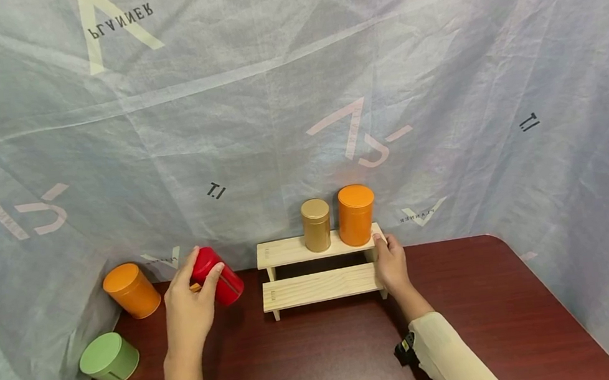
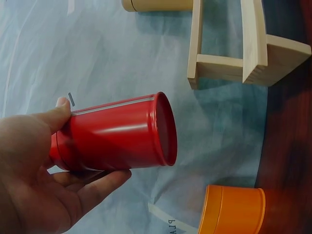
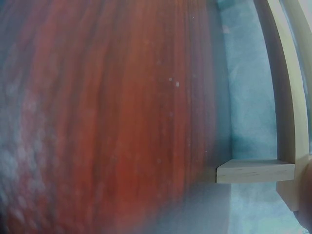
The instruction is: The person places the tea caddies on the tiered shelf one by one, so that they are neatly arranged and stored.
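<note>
My left hand [image 1: 189, 306] grips a red canister [image 1: 227, 284] around its lid end, thumb on one side and fingers on the other. The canister is tilted and held over the table; the left wrist view shows its base facing the wooden stand. At the right end of the two-tier wooden stand [image 1: 321, 286], my right hand [image 1: 392, 263] holds the edge, with the thumb by the upper shelf. On that upper shelf stand a gold canister [image 1: 317, 226] and, to its right, a taller orange canister [image 1: 356, 216]. The lower shelf is bare.
At the table's left side stand an orange canister [image 1: 132, 291] and a shorter green canister [image 1: 109, 359]. Another orange thing [image 1: 195, 287] is mostly hidden behind my left hand. A grey printed cloth [image 1: 252, 127] hangs behind the dark red table [image 1: 328, 350].
</note>
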Action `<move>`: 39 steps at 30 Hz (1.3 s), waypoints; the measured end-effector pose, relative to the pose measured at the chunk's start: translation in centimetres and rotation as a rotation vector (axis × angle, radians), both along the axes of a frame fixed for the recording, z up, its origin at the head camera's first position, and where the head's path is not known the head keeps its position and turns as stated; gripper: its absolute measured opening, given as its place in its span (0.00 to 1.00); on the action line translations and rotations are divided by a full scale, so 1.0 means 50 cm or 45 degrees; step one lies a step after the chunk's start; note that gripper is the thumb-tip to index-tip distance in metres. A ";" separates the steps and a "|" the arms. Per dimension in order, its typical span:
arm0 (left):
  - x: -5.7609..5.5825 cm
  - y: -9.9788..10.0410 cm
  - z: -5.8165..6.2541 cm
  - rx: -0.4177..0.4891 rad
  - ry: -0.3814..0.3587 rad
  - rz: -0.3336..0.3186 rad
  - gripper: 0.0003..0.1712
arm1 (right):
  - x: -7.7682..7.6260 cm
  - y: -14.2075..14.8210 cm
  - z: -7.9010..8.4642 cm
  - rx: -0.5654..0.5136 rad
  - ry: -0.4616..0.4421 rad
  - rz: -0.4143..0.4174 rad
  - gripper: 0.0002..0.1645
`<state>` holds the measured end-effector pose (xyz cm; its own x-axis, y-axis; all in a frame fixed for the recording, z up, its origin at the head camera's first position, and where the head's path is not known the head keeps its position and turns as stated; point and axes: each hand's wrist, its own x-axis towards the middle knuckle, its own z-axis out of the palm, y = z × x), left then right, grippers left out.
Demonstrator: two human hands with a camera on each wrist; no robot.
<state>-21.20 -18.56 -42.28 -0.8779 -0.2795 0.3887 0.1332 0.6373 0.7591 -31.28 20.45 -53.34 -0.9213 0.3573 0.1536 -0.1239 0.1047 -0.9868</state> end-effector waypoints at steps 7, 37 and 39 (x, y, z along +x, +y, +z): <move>-0.004 0.015 -0.001 0.019 0.018 -0.044 0.40 | 0.001 0.001 0.002 0.010 -0.032 -0.007 0.23; -0.042 0.089 -0.008 0.052 0.124 -0.270 0.39 | 0.005 0.003 -0.003 0.085 -0.005 0.001 0.31; -0.046 0.097 -0.010 0.066 0.119 -0.295 0.40 | 0.006 0.003 -0.003 0.097 -0.011 -0.005 0.31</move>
